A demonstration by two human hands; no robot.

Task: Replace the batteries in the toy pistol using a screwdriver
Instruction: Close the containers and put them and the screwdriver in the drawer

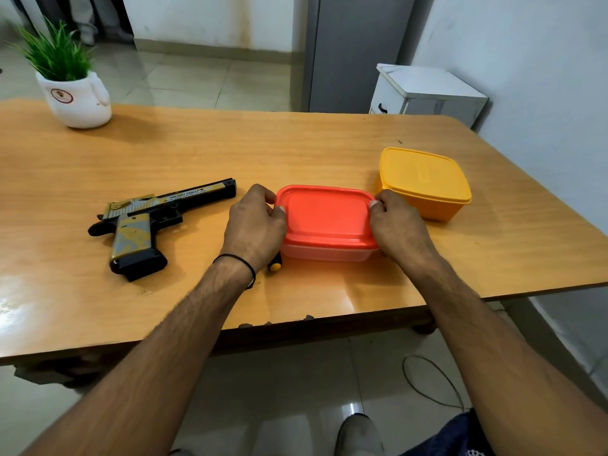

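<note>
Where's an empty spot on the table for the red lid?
Bare table lies behind the red-lidded box, between the plant pot and the yellow box, and along the near edge before the toy pistol. Crowded: around that box, gripped by the left hand and right hand, screwdriver beside it.

Worn on the head; looking forward and down, close over the table (296,149), its near edge low in frame.

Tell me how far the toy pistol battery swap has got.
Done: nothing visible; the toy pistol lies untouched on the table. In hand: the left-hand grip and right-hand grip hold the red-lidded container, lid still on. Left: take the screwdriver beside the left wrist, unscrew, swap batteries, reclose.
</note>
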